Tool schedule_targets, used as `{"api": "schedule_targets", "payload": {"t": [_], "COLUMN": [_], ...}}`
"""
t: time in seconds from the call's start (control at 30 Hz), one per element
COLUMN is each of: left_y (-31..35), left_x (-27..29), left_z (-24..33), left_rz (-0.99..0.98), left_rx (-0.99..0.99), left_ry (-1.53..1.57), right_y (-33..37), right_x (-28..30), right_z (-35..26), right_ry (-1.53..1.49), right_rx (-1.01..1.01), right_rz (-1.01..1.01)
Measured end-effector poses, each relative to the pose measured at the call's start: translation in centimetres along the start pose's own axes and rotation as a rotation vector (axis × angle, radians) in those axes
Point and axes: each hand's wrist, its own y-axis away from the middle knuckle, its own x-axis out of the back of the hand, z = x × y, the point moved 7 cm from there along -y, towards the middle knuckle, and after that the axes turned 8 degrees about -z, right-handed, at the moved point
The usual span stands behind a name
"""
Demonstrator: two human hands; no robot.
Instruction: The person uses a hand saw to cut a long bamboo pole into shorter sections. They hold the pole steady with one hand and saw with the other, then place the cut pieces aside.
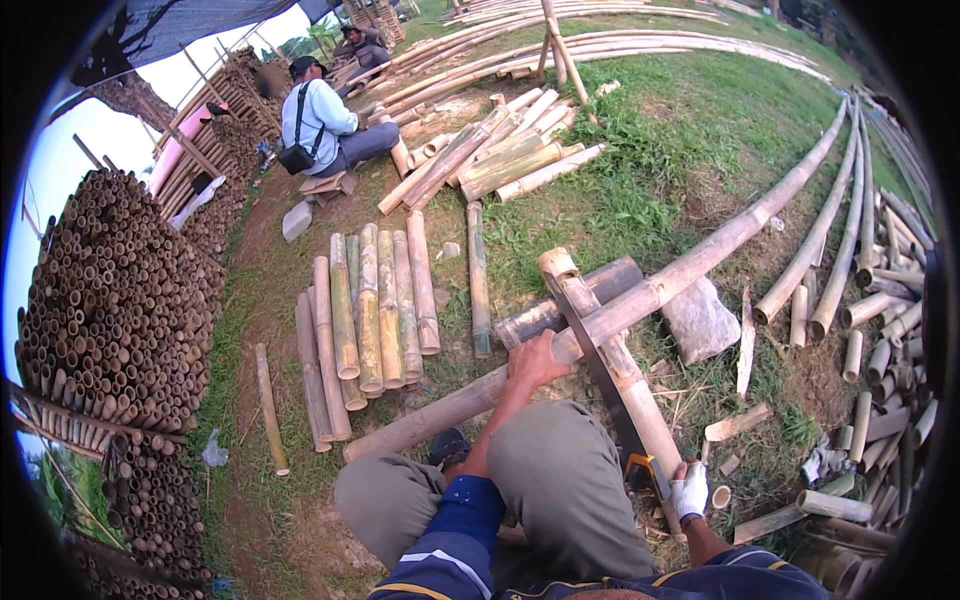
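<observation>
1. Long bamboo pole (pixel 700 250) lies slantwise before the worker, crossing a slimmer upright-notched bamboo support (pixel 628 375) and a thick dark bamboo length (pixel 615 280). Round on round: I judge it could roll if the hold on it slackened.

2. Left hand (pixel 537 364), bare, fingers clamped over the pole's top. Saw (pixel 620 402) crosses the pole just beside it. Nearest hazard, to my eye: a blade jumping sideways would meet those knuckles first.

3. Right hand (pixel 690 492), pale-gloved, at the saw's orange-and-black handle; fingers look closed round it, fingertips hidden. A twisted wrist might bind or bend the thin blade.

4. Worker's right knee (pixel 555 435) sits close to the blade's handle end. A slip downward could reach the trouser cloth.

5. Pole's far part stretches well beyond the support, over the grass. Its weight could tip or swing the near end if the support shifted.

6. Pale stone (pixel 700 320) near the support; offcut (pixel 738 422) farther right. Loose underfoot, possible stumble on rising.
</observation>
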Motion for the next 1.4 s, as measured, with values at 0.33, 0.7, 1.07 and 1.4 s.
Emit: {"api": "schedule_targets", "payload": {"t": [0.33, 0.7, 1.07, 1.4], "left_y": [0.9, 0.8, 1.0, 0.8], "left_x": [0.6, 0.7, 0.6, 0.7], "left_z": [0.0, -0.8, 0.4, 0.0], "left_rz": [0.048, 0.072, 0.041, 0.060], "left_rx": [0.020, -0.009, 0.004, 0.011], "left_ry": [-0.083, -0.063, -0.083, -0.093], "right_y": [0.2, 0.1, 0.8, 0.7], "right_x": [1.4, 1.8, 2.3, 2.3], "right_z": [-1.7, -2.7, -2.7, -2.8], "right_ry": [-0.012, -0.011, -0.007, -0.021], "right_rx": [-0.095, -0.068, -0.074, -0.084], "right_rz": [-0.081, -0.084, -0.075, -0.091]}}
